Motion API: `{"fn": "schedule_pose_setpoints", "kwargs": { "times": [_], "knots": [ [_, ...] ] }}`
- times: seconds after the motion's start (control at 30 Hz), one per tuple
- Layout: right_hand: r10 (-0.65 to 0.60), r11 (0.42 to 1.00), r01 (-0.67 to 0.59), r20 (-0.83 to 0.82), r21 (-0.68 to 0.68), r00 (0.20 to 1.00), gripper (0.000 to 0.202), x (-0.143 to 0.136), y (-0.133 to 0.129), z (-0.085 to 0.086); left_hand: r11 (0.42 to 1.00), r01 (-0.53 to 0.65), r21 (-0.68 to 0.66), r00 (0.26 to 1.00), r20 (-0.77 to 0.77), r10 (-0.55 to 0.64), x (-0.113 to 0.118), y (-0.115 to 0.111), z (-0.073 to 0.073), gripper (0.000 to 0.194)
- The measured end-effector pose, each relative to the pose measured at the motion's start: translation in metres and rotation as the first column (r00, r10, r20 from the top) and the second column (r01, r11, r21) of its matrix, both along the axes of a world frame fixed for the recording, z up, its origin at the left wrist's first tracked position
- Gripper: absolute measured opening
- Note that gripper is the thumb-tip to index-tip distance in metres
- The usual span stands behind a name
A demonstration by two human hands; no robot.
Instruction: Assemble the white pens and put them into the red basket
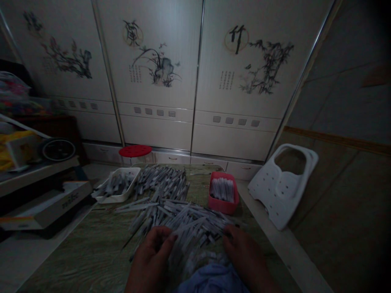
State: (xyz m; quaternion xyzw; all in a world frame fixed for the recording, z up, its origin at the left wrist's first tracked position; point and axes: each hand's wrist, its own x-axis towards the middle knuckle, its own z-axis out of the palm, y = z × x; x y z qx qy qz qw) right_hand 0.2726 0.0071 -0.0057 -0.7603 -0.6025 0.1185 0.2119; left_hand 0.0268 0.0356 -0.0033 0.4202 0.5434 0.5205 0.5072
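Observation:
A large heap of slim, whitish pens [163, 183], many with dark ends, lies across the table [76, 252]. My left hand [155, 252] is at the near left edge of the heap, thumb and forefinger pinched at the end of a pale pen [192, 224]. On the heap's right side, my right hand [241, 248] has its fingers curled together among the pen ends; what they grip is too dark to make out. Short translucent pieces [209, 256] lie between my hands, blurred. Blue cloth [214, 278] shows at the bottom edge.
A red-pink box [224, 207] of upright-packed pens stands at the table's back right. A white tray [128, 195] with loose clear pieces is at the back left. Beyond are a red stool [135, 151], a white folding stool [281, 187], a shoebox [45, 205] and sliding wardrobe doors [155, 130].

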Motion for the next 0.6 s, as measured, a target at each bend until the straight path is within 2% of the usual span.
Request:
{"fn": "schedule_pose_setpoints", "kwargs": {
  "times": [0.1, 0.23, 0.33, 0.6],
  "knots": [
    [0.01, 1.0, -0.01, 0.027, -0.013, 1.0, 0.017, -0.005, -0.002, 0.006, 0.998, 0.011, -0.057, 0.998, 0.06, -0.008, 0.0, -0.002, 0.004, 0.039],
    [0.063, 0.998, -0.063, 0.036, -0.015, 0.997, 0.014, -0.014, -0.004, 0.01, 0.997, 0.037, -0.07, 0.997, 0.07, -0.032, -0.004, -0.003, 0.007, 0.036],
    [0.112, 0.994, -0.112, 0.028, -0.009, 0.993, 0.019, -0.022, -0.004, 0.007, 0.997, 0.053, -0.061, 0.997, 0.06, -0.049, -0.007, -0.002, 0.008, 0.031],
    [0.226, 0.974, -0.224, 0.051, -0.033, 0.973, 0.037, -0.046, 0.0, -0.003, 1.0, -0.005, -0.028, 0.999, 0.036, 0.006, -0.008, -0.002, 0.012, 0.029]
  ]
}}
